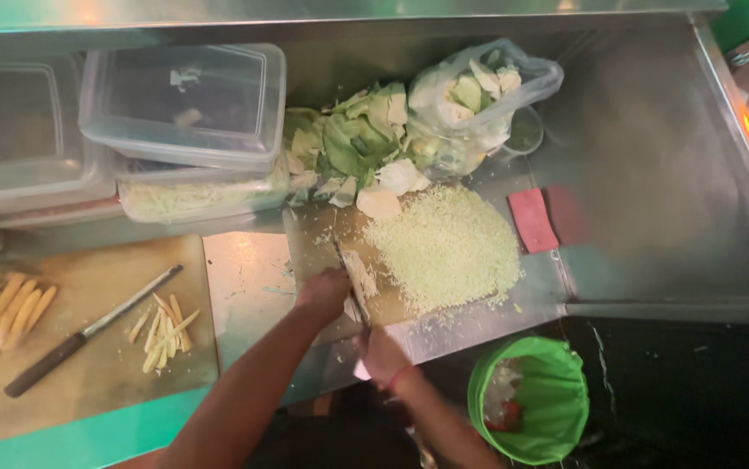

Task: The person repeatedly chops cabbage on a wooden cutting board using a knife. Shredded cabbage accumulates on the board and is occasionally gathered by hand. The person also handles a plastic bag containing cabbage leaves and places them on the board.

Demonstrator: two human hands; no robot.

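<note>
Knife (355, 287) is held closed in the right hand (383, 356), blade pointing away. Left hand (324, 293) is pressed on a cabbage piece (361, 276) beside the blade. Shredded pile (446, 247) lies right of both.

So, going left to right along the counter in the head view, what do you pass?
Baby corn pile → dark-handled knife → cut corn strips → left hand → shredded cabbage heap → pink sponge. The right hand grips a knife handle just below the board.
</note>
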